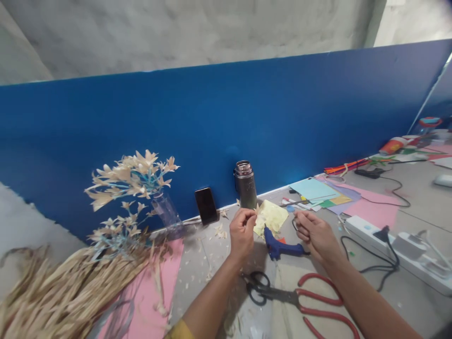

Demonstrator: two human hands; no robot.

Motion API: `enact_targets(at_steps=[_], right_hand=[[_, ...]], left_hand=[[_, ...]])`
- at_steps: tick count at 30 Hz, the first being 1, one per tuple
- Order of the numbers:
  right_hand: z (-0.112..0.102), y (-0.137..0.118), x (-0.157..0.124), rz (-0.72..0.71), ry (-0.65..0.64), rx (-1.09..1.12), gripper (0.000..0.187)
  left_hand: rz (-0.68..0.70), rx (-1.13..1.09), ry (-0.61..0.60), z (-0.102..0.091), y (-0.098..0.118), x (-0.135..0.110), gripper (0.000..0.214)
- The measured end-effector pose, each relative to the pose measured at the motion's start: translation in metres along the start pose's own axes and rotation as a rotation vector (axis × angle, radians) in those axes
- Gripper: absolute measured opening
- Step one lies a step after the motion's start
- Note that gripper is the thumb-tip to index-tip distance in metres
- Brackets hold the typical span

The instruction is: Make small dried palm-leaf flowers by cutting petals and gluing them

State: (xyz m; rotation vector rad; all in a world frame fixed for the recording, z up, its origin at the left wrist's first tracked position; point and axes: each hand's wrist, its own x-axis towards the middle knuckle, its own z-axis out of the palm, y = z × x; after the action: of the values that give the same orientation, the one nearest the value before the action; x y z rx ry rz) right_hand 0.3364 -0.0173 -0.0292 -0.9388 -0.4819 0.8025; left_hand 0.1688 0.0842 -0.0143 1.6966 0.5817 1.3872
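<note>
My left hand (242, 233) is closed, its thumb and forefinger pinched at a small pale husk flower (257, 210). To the right, my right hand (314, 233) is also closed, fingertips pressed together; what they hold, if anything, is too small to make out. A black cord loop shows beside those fingertips. Between the hands lies a blue glue gun (277, 246), its nozzle by a crumpled yellow paper (278, 214). Below it, large scissors with red handles (318, 301) rest across small black-handled scissors (259, 287).
A dark open flask (246, 186) and a phone (206, 205) stand by the blue partition (212, 122). At left are husk flowers (132, 174) in a clear vase (166, 212), dried husks (70, 292) and pink paper (155, 292). A white power strip (370, 230) and cords lie right.
</note>
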Motion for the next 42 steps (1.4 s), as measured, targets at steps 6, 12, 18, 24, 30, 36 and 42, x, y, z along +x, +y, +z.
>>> enact_targets(at_steps=[6,12,18,24,30,36,42], right_hand=[[-0.003,0.007,0.003,0.013,-0.084,-0.011,0.048],[-0.003,0.011,0.007,-0.056,-0.027,-0.106,0.039],[-0.005,0.012,0.004,-0.097,-0.047,-0.196,0.034],[-0.006,0.010,-0.004,-0.139,-0.157,-0.391,0.029],[-0.007,0.009,-0.006,-0.304,-0.118,-0.773,0.025],[-0.010,0.016,-0.005,-0.441,-0.151,-1.096,0.022],[-0.014,0.019,-0.003,-0.474,-0.130,-1.148,0.036]], left_hand=[[-0.314,-0.387,-0.097,-0.005,0.031,0.001,0.024],[-0.596,-0.674,-0.133,-0.026,0.079,-0.028,0.044],[-0.598,-0.653,-0.066,-0.037,0.096,-0.073,0.044],[-0.304,-0.186,0.115,-0.045,0.092,-0.100,0.031],[-0.152,0.038,0.047,-0.054,0.080,-0.112,0.012],[-0.059,0.223,-0.036,-0.062,0.064,-0.117,0.013],[0.001,0.265,-0.014,-0.066,0.059,-0.115,0.014]])
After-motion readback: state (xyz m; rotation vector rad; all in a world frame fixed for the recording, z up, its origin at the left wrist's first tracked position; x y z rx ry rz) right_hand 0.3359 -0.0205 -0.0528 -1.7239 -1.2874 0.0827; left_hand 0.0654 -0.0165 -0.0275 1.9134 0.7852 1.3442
